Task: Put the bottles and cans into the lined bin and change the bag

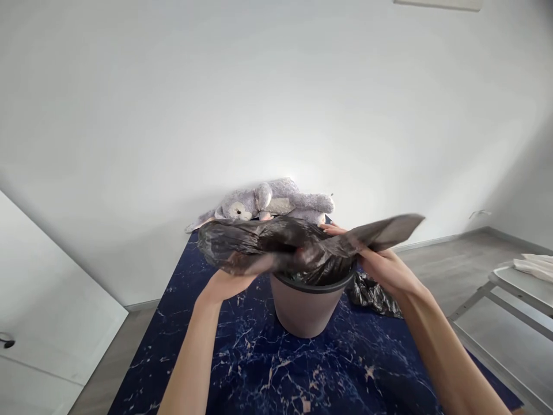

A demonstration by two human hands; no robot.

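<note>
We had two hands at work over one bin (305,308), a pinkish-gray tub with one dark rim, which stood upright on one dark blue, marble-patterned table (242,363). We counted two dark plastic bags. The first, the upper bag (311,245), was spread across the mouth of the bin, its lower folds reaching down inside the rim. Our left hand (235,281) grasped the left side of it, though blur and film hid most of those fingers. Our right hand (384,270) gripped the right side between thumb and fingers, and one flap stuck out past it. The second, a crumpled bag (375,295), lay on the table just right of the bin, partly behind our right wrist.

Beyond the bin we saw one gray plush toy (280,199) lying on its side against the wall (276,92). One white door (56,288) with one dark knob (8,344) stood at left; at right, one light-topped stand (522,285) bore something white and folded (533,266).
</note>
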